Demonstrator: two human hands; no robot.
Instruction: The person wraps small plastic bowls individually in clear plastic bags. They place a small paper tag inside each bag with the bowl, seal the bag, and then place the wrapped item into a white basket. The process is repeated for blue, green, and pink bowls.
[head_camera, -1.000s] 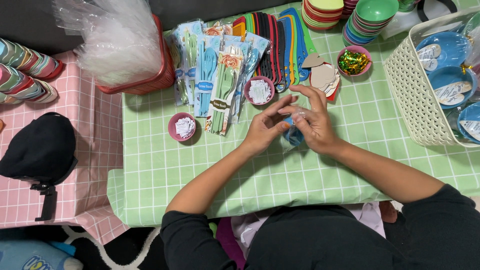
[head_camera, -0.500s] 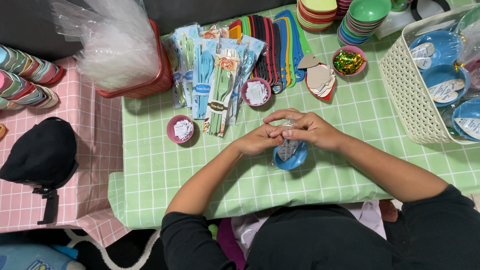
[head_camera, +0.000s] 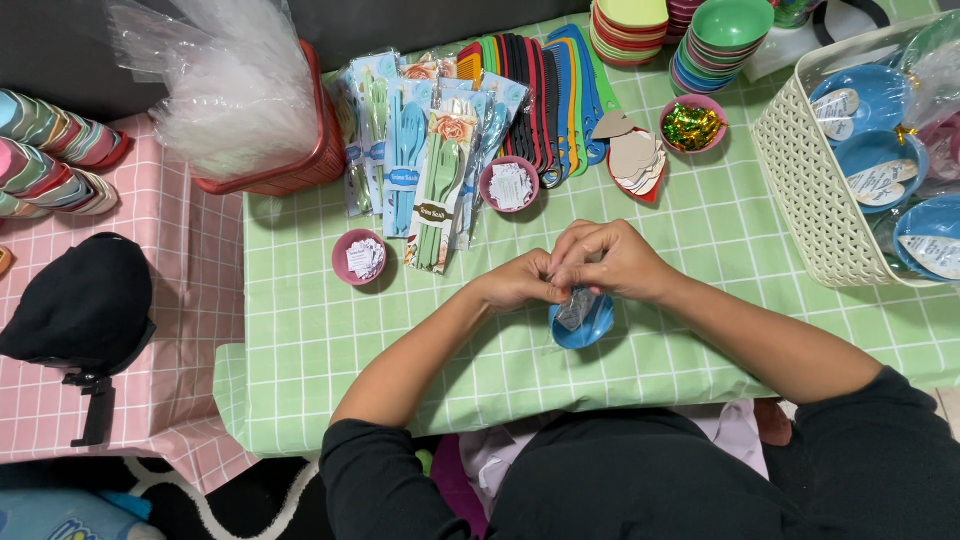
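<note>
My left hand (head_camera: 520, 282) and my right hand (head_camera: 610, 260) meet fingertip to fingertip over the green checked tablecloth (head_camera: 300, 340). Together they pinch the top of a small clear plastic wrap around a blue bowl (head_camera: 585, 318), which sits just below the hands. Something pale lies inside the bowl under the wrap. Both hands have their fingers closed on the wrap's gathered neck.
Packs of plastic cutlery (head_camera: 430, 160), a row of combs (head_camera: 540, 90), small pink bowls with paper slips (head_camera: 360, 257), a bowl of shiny ties (head_camera: 692, 125), stacked bowls (head_camera: 720, 40), a white basket (head_camera: 800, 190) of wrapped blue bowls, a red basket (head_camera: 300, 170) of clear bags, a black cap (head_camera: 85, 300).
My hands have drawn together from apart and lowered onto the blue bowl, gathering the clear wrap at its top. The view has shifted slightly.
</note>
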